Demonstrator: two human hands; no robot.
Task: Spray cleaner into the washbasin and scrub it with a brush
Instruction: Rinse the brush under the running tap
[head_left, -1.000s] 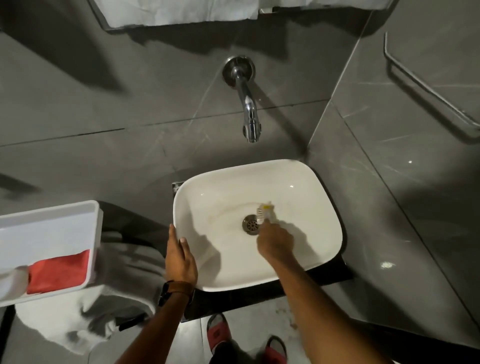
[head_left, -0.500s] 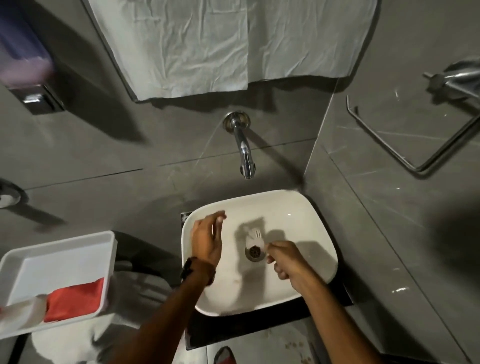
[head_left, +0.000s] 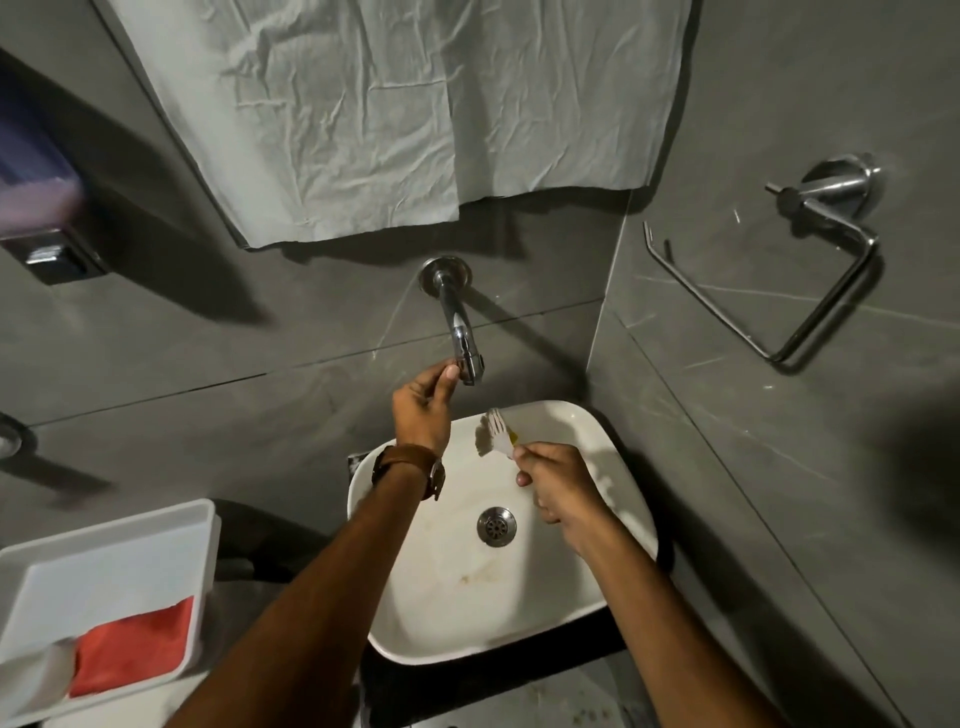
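Under tap (head_left: 464, 340), left hand (head_left: 422, 410), brush (head_left: 493, 434)

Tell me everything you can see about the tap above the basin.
The tap is a shiny chrome spout with a round wall plate, jutting from the dark grey tiled wall and ending above the white washbasin's back rim. No water shows. The left hand reaches up, fingers at its tip.

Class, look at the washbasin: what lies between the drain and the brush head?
Only bare white basin wall between drain and brush, in the head view.
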